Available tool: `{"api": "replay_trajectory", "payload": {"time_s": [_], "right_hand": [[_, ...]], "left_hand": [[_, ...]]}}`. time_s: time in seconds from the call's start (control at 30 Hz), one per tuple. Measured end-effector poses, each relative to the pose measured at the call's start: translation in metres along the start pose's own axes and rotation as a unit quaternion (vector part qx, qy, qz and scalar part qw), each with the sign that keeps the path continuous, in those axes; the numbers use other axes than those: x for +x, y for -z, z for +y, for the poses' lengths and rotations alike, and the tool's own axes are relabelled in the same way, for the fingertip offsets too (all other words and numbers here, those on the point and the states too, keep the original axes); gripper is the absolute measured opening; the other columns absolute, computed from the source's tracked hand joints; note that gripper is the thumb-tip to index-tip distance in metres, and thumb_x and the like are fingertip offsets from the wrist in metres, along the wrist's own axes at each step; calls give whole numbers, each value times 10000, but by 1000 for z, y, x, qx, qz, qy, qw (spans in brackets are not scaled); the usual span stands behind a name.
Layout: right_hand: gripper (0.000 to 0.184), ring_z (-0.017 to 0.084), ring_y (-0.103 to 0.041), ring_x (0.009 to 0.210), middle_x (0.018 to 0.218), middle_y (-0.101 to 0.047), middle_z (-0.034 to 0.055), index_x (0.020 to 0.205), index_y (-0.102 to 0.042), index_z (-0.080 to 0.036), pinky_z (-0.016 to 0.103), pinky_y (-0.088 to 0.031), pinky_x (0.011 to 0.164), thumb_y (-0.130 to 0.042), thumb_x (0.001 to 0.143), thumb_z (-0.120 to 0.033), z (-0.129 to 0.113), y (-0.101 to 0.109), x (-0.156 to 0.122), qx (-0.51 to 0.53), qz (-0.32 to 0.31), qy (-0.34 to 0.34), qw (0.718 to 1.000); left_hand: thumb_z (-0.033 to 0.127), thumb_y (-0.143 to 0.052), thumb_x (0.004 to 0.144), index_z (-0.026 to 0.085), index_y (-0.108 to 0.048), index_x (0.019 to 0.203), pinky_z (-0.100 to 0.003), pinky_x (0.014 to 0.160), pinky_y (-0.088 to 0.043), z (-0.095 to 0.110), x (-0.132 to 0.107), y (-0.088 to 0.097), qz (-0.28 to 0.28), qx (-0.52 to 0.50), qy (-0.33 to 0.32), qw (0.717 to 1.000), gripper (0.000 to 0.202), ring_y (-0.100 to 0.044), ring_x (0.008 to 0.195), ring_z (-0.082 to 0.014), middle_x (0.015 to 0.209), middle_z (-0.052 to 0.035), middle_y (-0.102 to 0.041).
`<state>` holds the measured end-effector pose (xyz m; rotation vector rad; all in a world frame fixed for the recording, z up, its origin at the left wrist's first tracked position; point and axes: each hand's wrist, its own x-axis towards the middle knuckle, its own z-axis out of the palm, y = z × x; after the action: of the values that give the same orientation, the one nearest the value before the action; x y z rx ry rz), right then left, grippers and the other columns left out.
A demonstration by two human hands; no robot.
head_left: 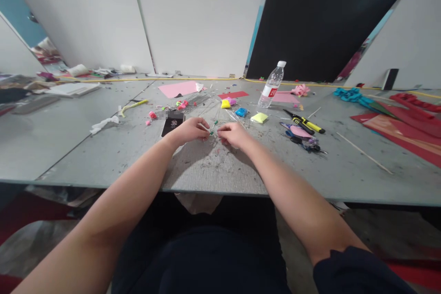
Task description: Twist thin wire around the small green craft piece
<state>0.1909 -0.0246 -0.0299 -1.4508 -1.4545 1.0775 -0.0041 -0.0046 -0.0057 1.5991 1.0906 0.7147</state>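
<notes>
My left hand (192,131) is over the grey table, its fingers and thumb brought together at a small green piece (211,133) that may sit on a thin wire. Facing it, a short gap away, my right hand (233,135) has its fingers curled into a pinch; whatever they hold is too small to make out. Another green bit (216,122) lies just beyond the fingertips. Thin clear sticks or wires (203,104) spread behind the hands. A dark phone-like box (172,124) rests beside my left wrist.
Small packets, yellow (225,104), blue (241,112) and pale yellow (259,118), lie ahead. A water bottle (272,86) stands behind them. To the right are yellow-black pliers (305,122), a thin stick (364,152) and red sheets (406,133). Pink bits (182,104) lie left of centre.
</notes>
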Motion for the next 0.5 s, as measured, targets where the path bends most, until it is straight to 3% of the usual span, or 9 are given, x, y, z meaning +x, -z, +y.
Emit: {"api": "replay_trajectory", "payload": {"time_s": [0.17,0.3,0.5], "right_hand": [[149,205,-710,751,715,-741,42,754,-745,-197,337,-533,820,-683,795,-67,0,16,2,-208,71,76,973],[190,235,-726,852,723,-744,45,695,-742,-216,362,-530,898,-723,752,-36,2,18,3,-228,64,71,969],[208,236,-722,841,748,-748,51,664,-735,-225,372,-536,885,-770,718,-27,3,16,3,-226,62,74,969]], "left_hand": [[105,-875,660,175,-612,742,-283,615,-532,-8,6,-1,25,-1,0,1000,284,-669,563,-138,617,-15,-707],[94,-851,684,177,-605,734,-280,604,-521,-9,7,-3,36,17,2,999,264,-656,548,-138,610,-25,-709],[107,-780,725,180,-635,727,-296,592,-518,-5,6,-2,30,104,-12,994,162,-662,558,-165,639,-37,-714]]}}
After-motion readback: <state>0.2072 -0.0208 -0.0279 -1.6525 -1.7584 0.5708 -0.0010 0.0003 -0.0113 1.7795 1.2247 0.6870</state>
